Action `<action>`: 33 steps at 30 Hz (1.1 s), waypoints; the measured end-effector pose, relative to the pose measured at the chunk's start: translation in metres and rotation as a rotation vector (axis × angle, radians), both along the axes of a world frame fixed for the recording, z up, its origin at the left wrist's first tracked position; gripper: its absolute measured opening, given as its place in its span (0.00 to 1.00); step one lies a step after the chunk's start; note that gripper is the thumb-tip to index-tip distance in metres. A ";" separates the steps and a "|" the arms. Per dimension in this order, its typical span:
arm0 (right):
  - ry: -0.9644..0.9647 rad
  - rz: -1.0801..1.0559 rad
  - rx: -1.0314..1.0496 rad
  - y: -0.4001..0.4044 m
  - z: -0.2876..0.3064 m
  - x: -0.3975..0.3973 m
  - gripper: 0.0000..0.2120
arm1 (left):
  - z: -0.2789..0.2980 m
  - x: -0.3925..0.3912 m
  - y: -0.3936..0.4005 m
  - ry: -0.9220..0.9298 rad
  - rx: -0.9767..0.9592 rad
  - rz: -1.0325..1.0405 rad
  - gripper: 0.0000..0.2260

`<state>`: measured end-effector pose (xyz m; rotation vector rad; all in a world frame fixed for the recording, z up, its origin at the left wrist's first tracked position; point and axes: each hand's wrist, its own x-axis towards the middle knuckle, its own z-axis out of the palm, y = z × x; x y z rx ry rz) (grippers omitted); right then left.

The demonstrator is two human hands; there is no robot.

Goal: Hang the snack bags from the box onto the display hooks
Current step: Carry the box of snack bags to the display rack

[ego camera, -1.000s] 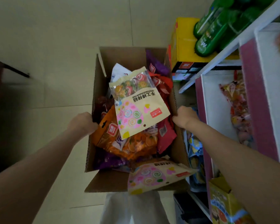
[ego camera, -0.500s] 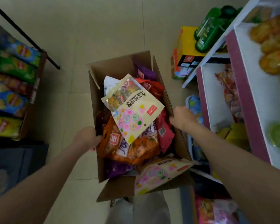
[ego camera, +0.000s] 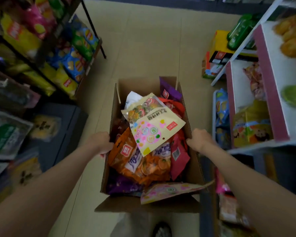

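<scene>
An open cardboard box (ego camera: 137, 83) full of snack bags hangs in front of me above the floor. My left hand (ego camera: 100, 142) grips its left wall and my right hand (ego camera: 197, 140) grips its right wall. On top lies a cream bag with pastel swirl candies (ego camera: 154, 124). Under it sit an orange bag (ego camera: 143, 165), a red bag (ego camera: 178, 154) and purple bags (ego camera: 169, 91). Another pastel bag (ego camera: 171, 192) sticks out over the near flap.
A black rack with chip bags (ego camera: 70, 62) and dark pouches stands on the left. White and pink shelves (ego camera: 266, 79) with packaged snacks stand on the right, with a yellow carton (ego camera: 219, 43) and green bottles (ego camera: 237, 31) beyond. Beige tiled floor (ego camera: 143, 40) runs between them.
The view has lifted and turned left, so the left snack rack now fills that side. Both hands keep their grip on the box walls, and the box sits lower in the view.
</scene>
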<state>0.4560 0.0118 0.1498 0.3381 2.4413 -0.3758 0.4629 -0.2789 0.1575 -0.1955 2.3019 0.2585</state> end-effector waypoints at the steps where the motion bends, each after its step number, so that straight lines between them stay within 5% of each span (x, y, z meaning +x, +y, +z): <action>1: -0.017 0.015 0.008 -0.008 0.004 0.027 0.14 | 0.005 0.026 -0.006 -0.029 -0.005 0.006 0.16; 5: -0.053 0.012 0.013 -0.040 0.023 0.122 0.07 | 0.019 0.122 -0.038 -0.074 -0.021 0.026 0.16; 14: -0.155 0.071 0.031 -0.156 0.014 0.314 0.10 | 0.010 0.324 -0.154 -0.212 0.074 0.145 0.14; 33: -0.157 0.079 -0.113 -0.329 -0.045 0.681 0.10 | -0.027 0.704 -0.297 -0.142 -0.256 0.206 0.10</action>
